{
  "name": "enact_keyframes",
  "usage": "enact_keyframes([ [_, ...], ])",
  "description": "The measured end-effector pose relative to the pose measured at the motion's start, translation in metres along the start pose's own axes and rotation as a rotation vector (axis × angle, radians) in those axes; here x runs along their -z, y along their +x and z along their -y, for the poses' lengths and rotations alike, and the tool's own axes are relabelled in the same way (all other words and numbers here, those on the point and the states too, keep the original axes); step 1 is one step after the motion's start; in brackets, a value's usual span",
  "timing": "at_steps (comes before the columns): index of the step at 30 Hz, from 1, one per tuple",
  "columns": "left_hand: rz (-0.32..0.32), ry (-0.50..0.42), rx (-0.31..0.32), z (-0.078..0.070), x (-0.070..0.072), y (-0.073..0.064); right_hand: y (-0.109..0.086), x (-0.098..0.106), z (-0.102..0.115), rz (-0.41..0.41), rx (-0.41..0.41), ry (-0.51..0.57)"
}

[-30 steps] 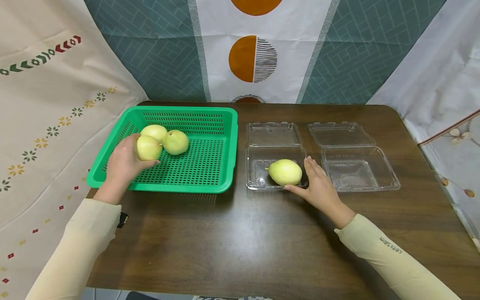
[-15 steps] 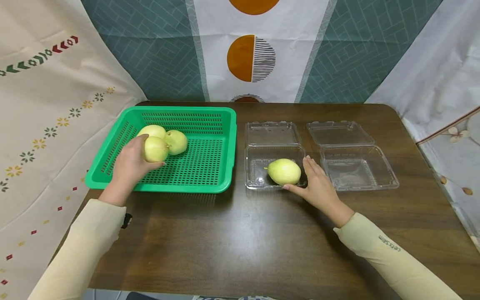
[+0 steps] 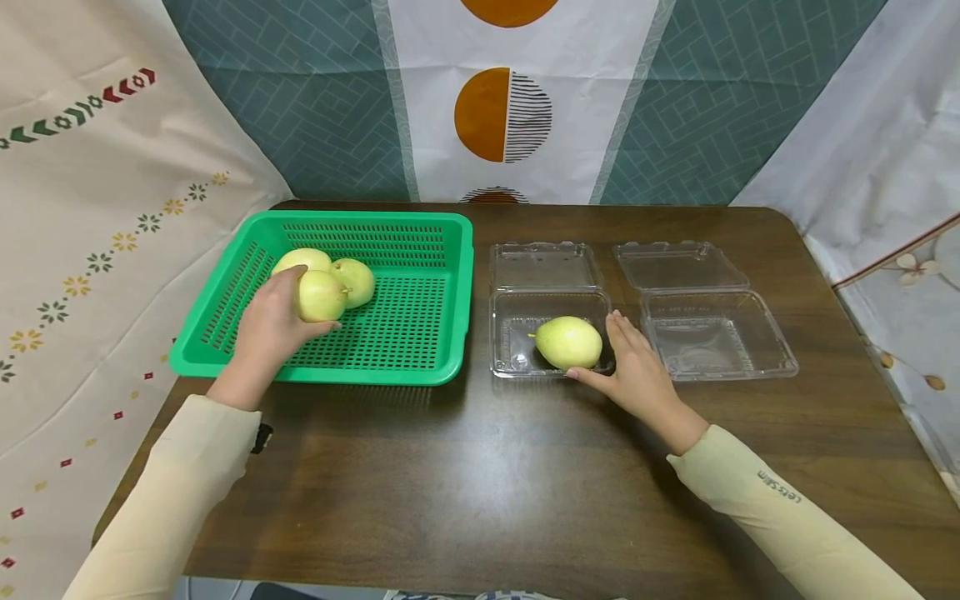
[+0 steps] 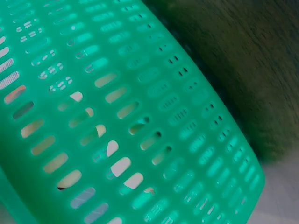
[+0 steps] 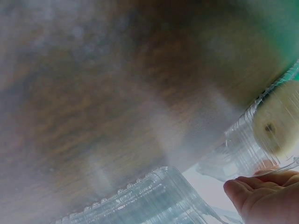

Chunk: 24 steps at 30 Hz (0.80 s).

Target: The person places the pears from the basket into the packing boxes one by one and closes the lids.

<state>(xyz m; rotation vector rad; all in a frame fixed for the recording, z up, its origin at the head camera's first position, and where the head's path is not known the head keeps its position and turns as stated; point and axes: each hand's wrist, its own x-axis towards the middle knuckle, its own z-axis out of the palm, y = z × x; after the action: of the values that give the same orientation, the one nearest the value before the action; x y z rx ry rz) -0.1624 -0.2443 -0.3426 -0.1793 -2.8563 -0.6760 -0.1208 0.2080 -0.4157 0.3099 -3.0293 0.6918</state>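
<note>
In the head view, my left hand (image 3: 272, 323) grips a yellow-green pear (image 3: 321, 296) inside the green plastic basket (image 3: 390, 373). Two more pears lie right beside it, a rear pear (image 3: 302, 259) and a right-hand pear (image 3: 356, 282). My right hand (image 3: 639, 372) rests at the near right corner of a lidded clear plastic container (image 3: 513, 310), fingers straight along its side and thumb at the front rim. One pear (image 3: 568, 342) lies on its side in that container. The left wrist view shows the basket's slotted wall (image 4: 121, 116); in the right wrist view, fingers (image 5: 261, 186) touch the clear rim.
A second clear container (image 3: 712, 337), its lid folded back, stands to the right on the brown table (image 3: 465, 483). Patterned cloth (image 3: 330, 108) hangs behind the table, with pale cloth at both sides. A dark band shows at my left wrist.
My left hand has moved slightly to the right with the pear, staying over the basket. The right hand, the container and its pear stay put.
</note>
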Motion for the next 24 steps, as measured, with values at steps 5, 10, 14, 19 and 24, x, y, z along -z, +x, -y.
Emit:
enact_keyframes([
  [5,-0.017,-0.006,-0.032,-0.006,-0.002,0.0,0.0,0.0,0.0,0.003,-0.002,-0.002],
  [10,-0.02,-0.01,-0.044,-0.01,-0.005,0.0,0.0,0.0,0.0,-0.008,0.004,-0.001],
  [14,-0.014,-0.01,-0.05,-0.014,-0.006,-0.001,-0.001,-0.001,0.0,-0.004,0.002,0.001],
  [19,-0.01,-0.009,-0.08,-0.021,-0.007,0.001,0.0,0.0,0.0,0.003,-0.007,0.005],
  [24,-0.01,-0.026,-0.097,-0.027,-0.009,0.002,0.0,0.001,0.001,0.003,-0.004,0.005],
])
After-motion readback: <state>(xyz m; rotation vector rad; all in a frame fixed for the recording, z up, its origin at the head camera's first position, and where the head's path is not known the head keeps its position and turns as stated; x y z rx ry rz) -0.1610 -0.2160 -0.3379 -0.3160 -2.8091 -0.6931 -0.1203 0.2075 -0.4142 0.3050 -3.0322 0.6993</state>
